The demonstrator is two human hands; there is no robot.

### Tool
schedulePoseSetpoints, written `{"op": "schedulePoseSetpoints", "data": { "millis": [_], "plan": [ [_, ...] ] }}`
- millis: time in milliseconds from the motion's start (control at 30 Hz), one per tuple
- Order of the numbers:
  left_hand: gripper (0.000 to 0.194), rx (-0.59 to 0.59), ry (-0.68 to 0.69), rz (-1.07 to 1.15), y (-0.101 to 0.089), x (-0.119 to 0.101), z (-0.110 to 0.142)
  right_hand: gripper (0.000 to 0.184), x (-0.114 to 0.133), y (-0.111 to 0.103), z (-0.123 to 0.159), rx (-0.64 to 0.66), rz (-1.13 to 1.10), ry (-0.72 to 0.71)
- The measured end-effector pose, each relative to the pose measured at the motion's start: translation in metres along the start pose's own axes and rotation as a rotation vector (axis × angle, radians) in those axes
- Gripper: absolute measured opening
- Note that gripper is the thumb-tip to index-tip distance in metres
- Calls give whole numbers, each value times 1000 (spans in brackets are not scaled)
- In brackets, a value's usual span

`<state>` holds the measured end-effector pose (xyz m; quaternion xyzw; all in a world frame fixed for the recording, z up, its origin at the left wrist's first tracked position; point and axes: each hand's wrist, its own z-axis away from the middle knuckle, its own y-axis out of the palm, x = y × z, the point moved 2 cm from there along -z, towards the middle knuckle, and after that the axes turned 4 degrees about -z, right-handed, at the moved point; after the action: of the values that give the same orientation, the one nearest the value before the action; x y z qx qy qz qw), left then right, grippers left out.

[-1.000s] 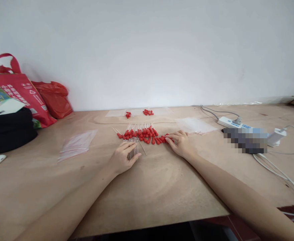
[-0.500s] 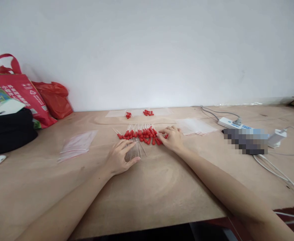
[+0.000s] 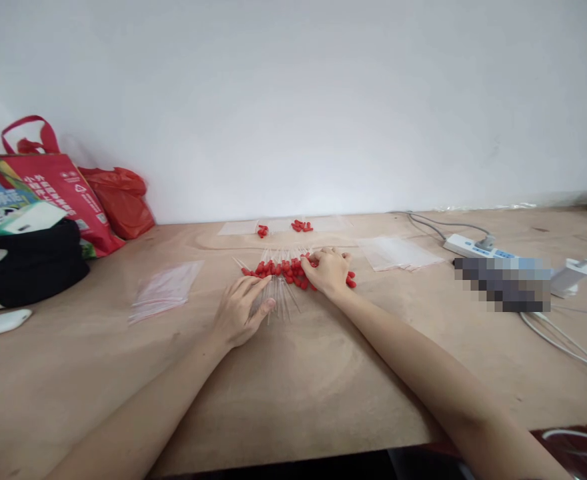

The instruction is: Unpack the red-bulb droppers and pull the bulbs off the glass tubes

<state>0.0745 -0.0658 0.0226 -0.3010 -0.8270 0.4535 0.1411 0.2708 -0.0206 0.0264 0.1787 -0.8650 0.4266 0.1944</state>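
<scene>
The droppers (image 3: 288, 277) lay heaped in the middle stretch of the desk (image 3: 343, 400), between its far and near edges. Their red bulbs (image 3: 278, 268) crowded together, while the thin clear tubes (image 3: 281, 303) pointed some towards the far edge and some towards the near one. The left hand (image 3: 238, 310) lay over the left side of the tubes that faced the near edge, thumb apart from the fingers and not closed on anything. The right hand (image 3: 331, 270) was curled over the right side of the bulbs; its fingertips touched the red, but I could not tell whether they pinched one or merely pressed on the heap. Two small red clusters, one left (image 3: 262, 231) and one right (image 3: 302, 227), sat by the far edge, and flat clear bags lay left (image 3: 166, 290) and right (image 3: 398, 253) of the heap.

Each dropper looked light. The bulbs seemed soft and rubbery, likely to give under a squeeze and grip well, so they seemed the surer place to hold. The tubes looked stiff, smooth and apt to roll or slide; if glass, which I could not tell, they would crack under a hard press or a sideways bend.
</scene>
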Motion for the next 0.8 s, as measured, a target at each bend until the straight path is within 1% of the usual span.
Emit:
{"op": "schedulePoseSetpoints", "data": {
  "millis": [100,167,267,333,433,533,667,800],
  "plan": [
    [44,-61,-25,-24,3,-4,0,26,-5,-15,9,-43,-52,-90],
    [47,-147,-28,-72,3,-9,0,24,-12,-26,20,-22,-95,-226],
    [41,-248,48,-140,4,-17,-1,19,-26,-42,42,34,-152,-485],
    [36,-265,129,-157,5,-22,-3,18,-36,-50,54,58,-182,-565],
    [31,-271,226,-164,6,-27,-5,17,-44,-56,65,62,-210,-575],
    [26,-280,280,-167,7,-33,-7,18,-42,-55,68,32,-228,-572],
    [15,-247,292,-170,12,-42,-10,18,-35,-53,67,-16,-228,-585],
    [14,-218,280,-175,15,-47,-14,21,-31,-51,66,-6,-134,-628]
  ]
}}
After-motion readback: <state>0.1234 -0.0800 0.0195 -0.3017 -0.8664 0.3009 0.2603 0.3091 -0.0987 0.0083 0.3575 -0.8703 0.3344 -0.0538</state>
